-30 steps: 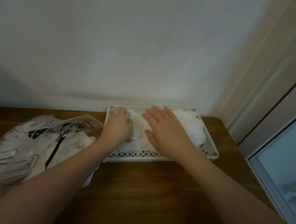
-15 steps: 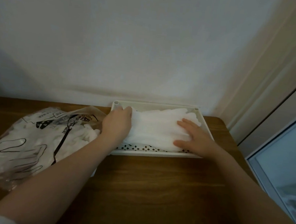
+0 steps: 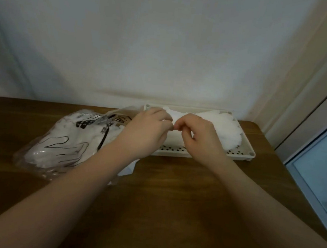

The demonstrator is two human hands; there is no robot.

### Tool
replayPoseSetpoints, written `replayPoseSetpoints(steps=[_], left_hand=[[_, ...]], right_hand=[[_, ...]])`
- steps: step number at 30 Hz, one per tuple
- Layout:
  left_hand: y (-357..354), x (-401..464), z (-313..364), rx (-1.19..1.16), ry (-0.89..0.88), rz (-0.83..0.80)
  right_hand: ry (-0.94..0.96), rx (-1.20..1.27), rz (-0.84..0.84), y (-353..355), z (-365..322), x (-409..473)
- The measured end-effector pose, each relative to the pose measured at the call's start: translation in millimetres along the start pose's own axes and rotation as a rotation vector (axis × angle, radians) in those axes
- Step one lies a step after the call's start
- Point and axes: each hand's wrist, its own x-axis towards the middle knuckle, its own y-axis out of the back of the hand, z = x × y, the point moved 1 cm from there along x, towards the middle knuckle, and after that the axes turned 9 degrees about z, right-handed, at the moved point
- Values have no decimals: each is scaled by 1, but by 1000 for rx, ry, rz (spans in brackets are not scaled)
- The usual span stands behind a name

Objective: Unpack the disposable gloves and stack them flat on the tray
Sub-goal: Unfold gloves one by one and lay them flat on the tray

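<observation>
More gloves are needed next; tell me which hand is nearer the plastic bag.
Left. The left hand hangs beside the plastic bag, at its right edge; the right hand is farther right, over the tray.

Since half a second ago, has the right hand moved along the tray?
Yes. The right hand has shifted left along the tray, from its right end toward the left hand, and now pinches the gloves.

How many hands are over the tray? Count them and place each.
2. The left hand is over the tray's left end, the right hand over its middle, both pinching the stacked gloves. None looks hidden.
</observation>
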Motion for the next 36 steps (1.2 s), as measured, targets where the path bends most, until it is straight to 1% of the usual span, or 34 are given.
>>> replayPoseSetpoints(steps=[1,2,4,6,8,9,10,12,13,16,18,19,22,24,27,29,31,34,35,36], left_hand=[[5,-9,-4,50,19,18],[9,-22,-9,131,79,15],[19,-48,-17,270,240,45],[27,-66,-26,313,409,72],[25,-76,-40,214,513,64],[21,-78,-48,120,513,69],[16,-79,-54,0,508,72],[6,-85,-63,-228,514,26],[-1,-89,-66,-260,515,-26],[-15,-101,-72,-182,495,-172],[-20,-103,-73,-132,471,-241],[-20,-102,-73,-110,467,-244],[-21,-100,-75,-136,478,-138],[-21,-100,-77,-182,500,-76],[-22,-99,-79,-176,515,-49],[-23,-99,-79,-151,541,-64],[-23,-97,-77,-129,569,-87],[-17,-94,-70,-131,599,-91],[-14,-92,-67,-134,594,-51],[-10,-90,-62,-141,571,29]], right_hand=[[5,-1,-36,-10,-8,-2],[16,7,-75,-22,-17,-5],[63,8,-183,-45,-29,-13],[104,-33,-331,-67,-40,-18],[73,-106,-466,-86,-49,-20],[43,-148,-495,-94,-53,-20],[20,-192,-490,-99,-55,-18],[-33,-258,-425,-108,-61,-14],[-73,-267,-397,-111,-62,-11],[-209,-225,-350,-116,-58,-4],[-294,-92,-215,-112,-52,-3],[-350,-6,-130,-108,-49,-3],[-512,210,45,-100,-45,-3],[-557,281,133,-95,-45,-3],[-596,364,250,-86,-42,-1],[-701,532,300,-78,-39,0],[-832,701,310,-70,-35,1],[-962,767,281,-65,-29,3],[-972,759,262,-64,-28,3],[-970,742,235,-63,-28,4]])
